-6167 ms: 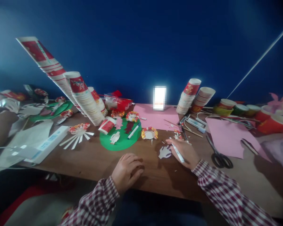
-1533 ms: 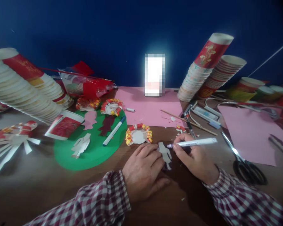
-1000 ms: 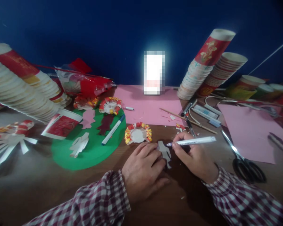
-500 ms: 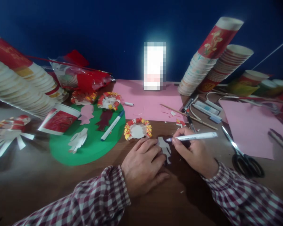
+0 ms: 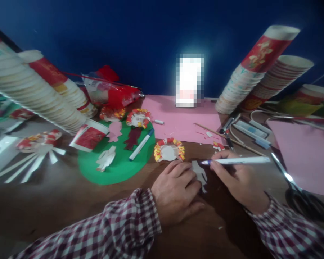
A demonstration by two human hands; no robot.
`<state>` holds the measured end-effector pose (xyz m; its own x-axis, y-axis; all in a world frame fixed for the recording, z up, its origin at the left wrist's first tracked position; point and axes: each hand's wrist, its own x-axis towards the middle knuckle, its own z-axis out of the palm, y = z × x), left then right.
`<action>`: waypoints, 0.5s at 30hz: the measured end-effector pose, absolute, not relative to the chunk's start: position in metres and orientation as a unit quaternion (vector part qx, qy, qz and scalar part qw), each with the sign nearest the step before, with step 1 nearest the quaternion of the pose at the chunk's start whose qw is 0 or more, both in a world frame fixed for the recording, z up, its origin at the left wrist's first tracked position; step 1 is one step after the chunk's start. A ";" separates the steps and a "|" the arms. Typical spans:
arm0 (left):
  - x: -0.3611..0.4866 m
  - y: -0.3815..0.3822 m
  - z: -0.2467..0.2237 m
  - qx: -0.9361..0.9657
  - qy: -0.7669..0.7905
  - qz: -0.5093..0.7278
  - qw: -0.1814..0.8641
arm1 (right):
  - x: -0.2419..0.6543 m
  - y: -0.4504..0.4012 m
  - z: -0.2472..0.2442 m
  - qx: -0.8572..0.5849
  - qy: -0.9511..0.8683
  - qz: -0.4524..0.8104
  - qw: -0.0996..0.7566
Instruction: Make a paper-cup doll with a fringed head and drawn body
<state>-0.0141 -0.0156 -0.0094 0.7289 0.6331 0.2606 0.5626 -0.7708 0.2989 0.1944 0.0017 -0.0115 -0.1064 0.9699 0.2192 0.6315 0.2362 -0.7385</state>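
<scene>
A small grey paper cutout lies on the brown table, and my left hand rests flat over its left side with fingers spread. My right hand pinches a white marker, which lies nearly level, its dark tip just right of the cutout's top. Behind my left hand sits a round white piece ringed with folded red and yellow paper. On a green sheet to the left are a white cutout, a pink cutout, a dark red cutout and a blue-capped marker.
Paper cup stacks lean at left and right. Black-handled scissors lie right of my right hand. Pink paper lies at the back, with a wooden stick and a pixelated bright shape near it.
The view has turned left, so everything appears shifted rightward. The marker tip in my right hand has moved slightly away from the cutout's top. My left hand stays on the cutout.
</scene>
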 end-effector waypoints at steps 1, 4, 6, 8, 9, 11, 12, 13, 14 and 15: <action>-0.014 -0.015 -0.010 0.930 0.312 0.169 0.098 | 0.195 0.002 -0.012 -0.569 -0.705 0.242 0.348; -0.013 -0.015 -0.011 0.930 0.318 0.165 0.086 | 0.194 0.002 -0.012 -0.570 -0.709 0.239 0.340; -0.012 -0.015 -0.013 0.929 0.321 0.169 0.081 | 0.194 0.002 -0.012 -0.571 -0.715 0.227 0.333; -0.012 -0.014 -0.013 0.929 0.320 0.168 0.080 | 0.195 0.002 -0.012 -0.574 -0.719 0.217 0.327; -0.012 -0.014 -0.012 0.929 0.320 0.169 0.081 | 0.195 0.002 -0.013 -0.575 -0.719 0.216 0.324; -0.013 -0.014 -0.010 0.929 0.318 0.168 0.085 | 0.196 0.001 -0.013 -0.577 -0.718 0.216 0.323; -0.014 -0.013 -0.008 0.931 0.314 0.165 0.088 | 0.197 0.001 -0.013 -0.578 -0.717 0.217 0.322; -0.015 -0.013 -0.007 0.932 0.311 0.161 0.091 | 0.197 0.001 -0.014 -0.578 -0.718 0.218 0.322; -0.016 -0.013 -0.007 0.933 0.309 0.158 0.094 | 0.197 0.001 -0.014 -0.576 -0.719 0.219 0.323; -0.016 -0.013 -0.007 0.933 0.309 0.158 0.094 | 0.198 0.001 -0.014 -0.572 -0.721 0.219 0.324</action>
